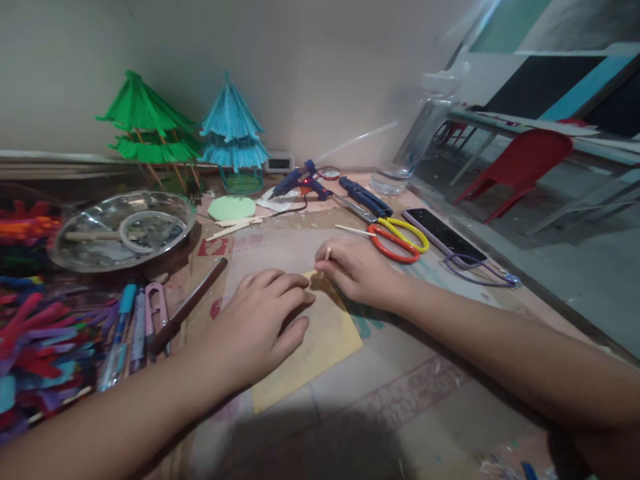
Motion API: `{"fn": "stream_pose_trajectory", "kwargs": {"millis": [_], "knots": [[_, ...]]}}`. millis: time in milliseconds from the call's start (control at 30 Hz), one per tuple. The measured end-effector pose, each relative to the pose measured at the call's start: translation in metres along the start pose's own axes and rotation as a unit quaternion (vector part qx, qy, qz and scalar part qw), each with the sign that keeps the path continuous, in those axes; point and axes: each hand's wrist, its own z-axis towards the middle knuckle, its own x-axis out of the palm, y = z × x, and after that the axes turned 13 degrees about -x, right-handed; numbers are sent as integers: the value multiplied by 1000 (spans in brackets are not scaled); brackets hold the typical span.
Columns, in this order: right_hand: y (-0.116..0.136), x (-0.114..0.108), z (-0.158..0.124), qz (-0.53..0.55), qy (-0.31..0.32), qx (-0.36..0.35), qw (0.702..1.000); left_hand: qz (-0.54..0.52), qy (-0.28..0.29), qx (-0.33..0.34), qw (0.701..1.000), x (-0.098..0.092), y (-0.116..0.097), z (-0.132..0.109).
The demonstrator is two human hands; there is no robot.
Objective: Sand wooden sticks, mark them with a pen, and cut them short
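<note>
Under both hands a sheet of yellow paper point(325, 353) lies on a printed cardboard sheet. My left hand point(267, 313) rests palm down on the paper's left part, fingers stretched out, holding nothing. At the paper's far corner, my right hand point(353, 270) pinches a thin wooden stick point(328, 253) between thumb and fingers; only its upper end shows clearly. Beyond the right hand, scissors point(397, 241) with red and yellow handles lie beside another thin stick point(354, 231). More flat sticks point(235, 227) lie near a pale green octagon point(231, 209).
A glue gun point(300, 181), a utility knife point(366, 196) and a phone point(445, 235) lie at the back and right. Green point(145, 120) and blue point(233, 127) pagoda-like models stand by the wall. A metal tray point(125, 230), pens point(120, 333) and pipe cleaners point(40, 353) crowd the left.
</note>
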Motion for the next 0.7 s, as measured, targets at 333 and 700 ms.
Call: {"fn": "stream_pose_trajectory", "kwargs": {"millis": [333, 700], "knots": [[1, 1, 0, 7, 7, -9, 1000, -2, 3, -3, 1000, 1, -1, 0], [1, 1, 0, 22, 21, -9, 999, -3, -3, 3, 1000, 1, 0, 1]]}}
